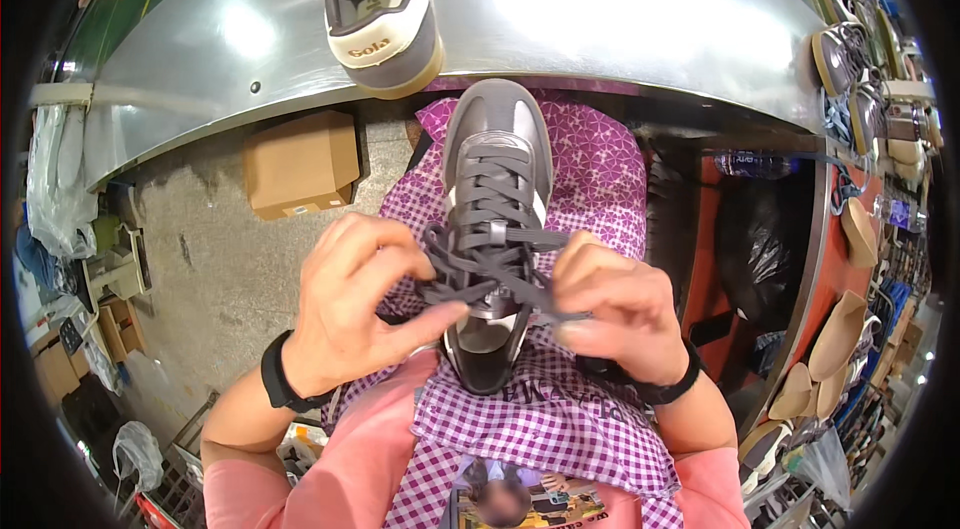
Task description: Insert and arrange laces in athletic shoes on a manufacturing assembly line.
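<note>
A grey sneaker (497, 124) with a pale stripe on its side rests on my lap, toe pointing away from me. Its dark grey shoelaces (492, 259) cross up the tongue and gather in loops near the ankle opening. On the left of the laces, my left hand (365, 289) pinches a lace loop between thumb and fingers. To the right, my right hand (612, 304) grips the other lace end, its fingers slightly blurred. A second sneaker (385, 29), grey with a white heel, stands on the metal table beyond, heel toward me.
The shiny metal table (250, 29) spans the far side. A cardboard box (302, 164) sits on the floor below it. Several shoes (845, 59) and tan shoe-shaped pieces (838, 334) line the right. A purple checked apron (600, 159) covers my lap.
</note>
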The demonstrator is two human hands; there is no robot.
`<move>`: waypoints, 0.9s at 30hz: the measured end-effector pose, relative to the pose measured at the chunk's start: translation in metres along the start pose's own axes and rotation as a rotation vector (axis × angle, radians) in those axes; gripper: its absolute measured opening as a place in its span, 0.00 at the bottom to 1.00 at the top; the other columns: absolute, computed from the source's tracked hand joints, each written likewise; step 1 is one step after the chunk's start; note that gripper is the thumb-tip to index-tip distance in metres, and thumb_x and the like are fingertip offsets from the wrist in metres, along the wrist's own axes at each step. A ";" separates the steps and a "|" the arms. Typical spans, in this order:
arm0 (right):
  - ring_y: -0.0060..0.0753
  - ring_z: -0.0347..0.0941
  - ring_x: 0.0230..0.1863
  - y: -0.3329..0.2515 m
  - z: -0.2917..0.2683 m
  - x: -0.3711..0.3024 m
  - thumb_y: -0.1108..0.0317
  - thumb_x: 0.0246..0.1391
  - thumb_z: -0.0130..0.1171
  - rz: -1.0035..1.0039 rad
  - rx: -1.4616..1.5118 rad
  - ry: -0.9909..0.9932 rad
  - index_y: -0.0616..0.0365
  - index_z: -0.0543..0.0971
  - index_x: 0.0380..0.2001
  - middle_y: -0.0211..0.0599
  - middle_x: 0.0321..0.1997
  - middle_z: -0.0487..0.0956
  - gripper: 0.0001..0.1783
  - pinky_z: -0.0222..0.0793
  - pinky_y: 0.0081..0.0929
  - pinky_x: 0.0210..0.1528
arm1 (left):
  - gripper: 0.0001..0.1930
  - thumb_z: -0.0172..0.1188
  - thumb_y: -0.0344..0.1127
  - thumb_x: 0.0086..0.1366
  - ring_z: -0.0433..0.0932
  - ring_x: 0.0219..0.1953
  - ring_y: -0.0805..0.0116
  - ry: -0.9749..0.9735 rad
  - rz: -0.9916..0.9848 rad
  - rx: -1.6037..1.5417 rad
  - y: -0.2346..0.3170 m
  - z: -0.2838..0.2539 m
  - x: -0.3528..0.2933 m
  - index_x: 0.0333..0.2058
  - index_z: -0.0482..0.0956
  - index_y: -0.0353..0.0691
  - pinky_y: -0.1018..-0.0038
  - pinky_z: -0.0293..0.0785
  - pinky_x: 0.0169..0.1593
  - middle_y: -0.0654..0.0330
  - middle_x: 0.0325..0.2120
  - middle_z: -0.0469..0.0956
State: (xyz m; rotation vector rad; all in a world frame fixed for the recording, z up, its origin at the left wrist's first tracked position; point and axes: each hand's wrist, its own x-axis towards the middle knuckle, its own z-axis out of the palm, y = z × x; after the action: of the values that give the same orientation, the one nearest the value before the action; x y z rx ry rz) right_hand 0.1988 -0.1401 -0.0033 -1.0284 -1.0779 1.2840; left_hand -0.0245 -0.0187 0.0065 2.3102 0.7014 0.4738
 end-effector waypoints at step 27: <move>0.37 0.69 0.45 -0.009 0.024 0.000 0.67 0.40 0.66 -0.219 -1.099 -0.019 0.58 0.79 0.31 0.35 0.39 0.72 0.13 0.63 0.34 0.47 | 0.14 0.72 0.40 0.45 0.75 0.36 0.62 -0.151 0.331 0.194 0.017 0.001 0.008 0.30 0.79 0.43 0.67 0.67 0.38 0.63 0.34 0.75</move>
State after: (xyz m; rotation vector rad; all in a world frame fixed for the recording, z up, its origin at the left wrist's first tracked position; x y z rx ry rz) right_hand 0.1770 -0.1405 0.0103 -1.6105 -1.9154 0.4498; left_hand -0.0116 -0.0249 0.0187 2.6278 0.3023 0.3861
